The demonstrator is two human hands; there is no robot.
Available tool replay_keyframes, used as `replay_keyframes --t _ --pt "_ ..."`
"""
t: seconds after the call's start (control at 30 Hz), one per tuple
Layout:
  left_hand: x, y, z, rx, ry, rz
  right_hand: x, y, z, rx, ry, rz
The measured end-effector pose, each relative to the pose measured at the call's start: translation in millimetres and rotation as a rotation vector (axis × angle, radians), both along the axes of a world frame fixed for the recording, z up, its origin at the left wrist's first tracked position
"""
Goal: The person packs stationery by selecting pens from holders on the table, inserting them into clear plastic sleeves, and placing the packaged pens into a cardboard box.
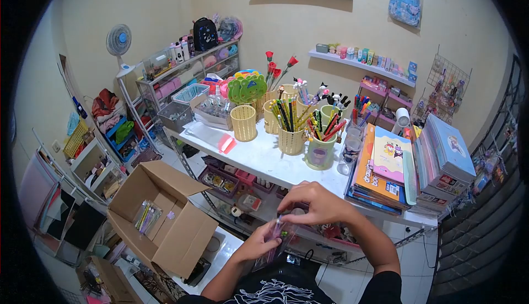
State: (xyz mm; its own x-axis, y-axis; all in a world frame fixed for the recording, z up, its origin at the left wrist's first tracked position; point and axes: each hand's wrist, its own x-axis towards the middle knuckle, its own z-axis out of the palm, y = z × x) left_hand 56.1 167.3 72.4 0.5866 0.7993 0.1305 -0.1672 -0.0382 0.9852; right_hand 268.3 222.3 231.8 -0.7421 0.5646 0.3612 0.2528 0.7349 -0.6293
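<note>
My left hand (pixel 258 248) is wrapped round a clear plastic packet of slim purple pens or pencils (pixel 275 237), close in front of my body. My right hand (pixel 317 203) reaches over from the right, its thumb and fingers pinched at the packet's upper end. What exactly lies between those fingertips is too small to make out. To the left, an open cardboard box (pixel 182 237) has its flaps spread. Inside it lies another clear packet of pens (pixel 147 217), with a small purple piece (pixel 170 215) beside it.
Beyond my hands stands a white table (pixel 259 163) with woven cups of pencils (pixel 291 138), a yellow basket cup (pixel 243 123) and stacked books (pixel 386 166). Shelves of goods (pixel 237 185) sit under it. A fan (pixel 119 40) stands at the back left.
</note>
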Motion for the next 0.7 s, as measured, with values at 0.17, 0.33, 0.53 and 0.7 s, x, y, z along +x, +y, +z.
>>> replay_keyframes --t 0.17,0.33,0.53,0.7 --pt "-3.0 1.3 8.9 -0.062 -0.032 -0.032 -3.4 -1.8 -8.3 0.058 0.115 -0.030" --pt "-12.8 1.0 21.3 -0.235 -0.152 -0.017 5.5 -14.8 -57.1 -0.265 0.283 -0.214" --pt "-18.2 6.1 34.2 -0.202 -0.321 -0.024 -23.9 -46.1 -140.7 -0.758 0.586 -0.210" --pt "-20.5 5.1 31.4 -0.151 -0.319 -0.031 -45.3 -62.1 -180.2 -0.949 0.668 -0.260"
